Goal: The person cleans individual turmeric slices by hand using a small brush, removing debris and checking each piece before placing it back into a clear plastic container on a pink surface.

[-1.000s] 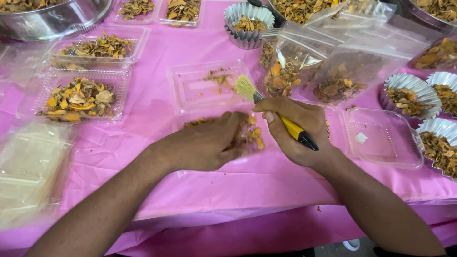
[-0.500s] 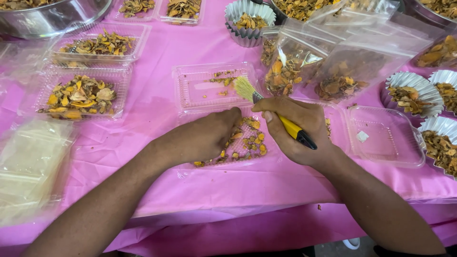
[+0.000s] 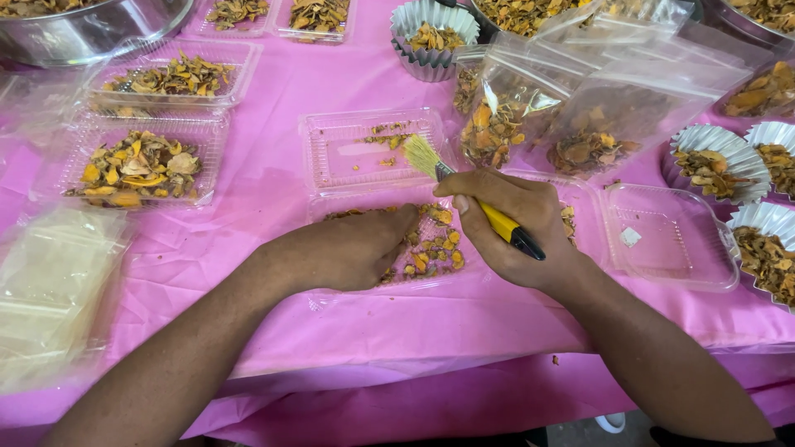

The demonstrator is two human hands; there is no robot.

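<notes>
Head view: yellow-handled brush (image 3: 464, 192) with pale bristles, in right hand (image 3: 517, 232)

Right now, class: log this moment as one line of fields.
left hand: flat on dried pieces in clear tray | right hand: gripping yellow brush | surface: pink tablecloth

right hand (image 3: 513, 228) gripping brush (image 3: 464, 194), petal tray (image 3: 414, 248)
</notes>
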